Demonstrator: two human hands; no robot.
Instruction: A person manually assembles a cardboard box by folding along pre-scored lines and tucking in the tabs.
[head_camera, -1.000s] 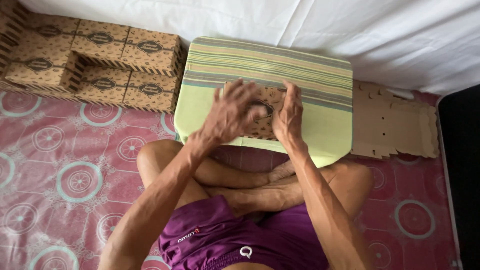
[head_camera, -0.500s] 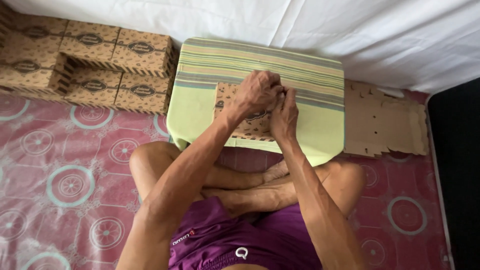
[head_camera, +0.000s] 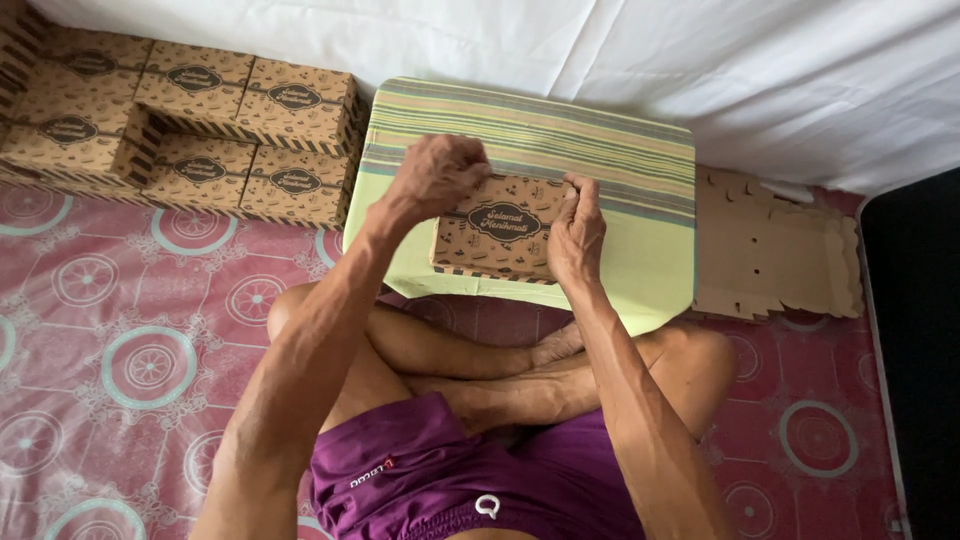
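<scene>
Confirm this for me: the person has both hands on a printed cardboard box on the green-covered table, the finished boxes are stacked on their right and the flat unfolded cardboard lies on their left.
Not quite: the sides are swapped. The head view shows both the left hand and right hand on the printed cardboard box on the green-covered table, but the finished boxes are stacked on their left and the flat unfolded cardboard lies on their right.

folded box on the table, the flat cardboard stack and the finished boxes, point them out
folded box (head_camera: 500, 228), head view, on its printed top between the hands
flat cardboard stack (head_camera: 770, 250), head view, on the top sheet's middle
finished boxes (head_camera: 195, 125), head view, on a lid mid-pile
</scene>
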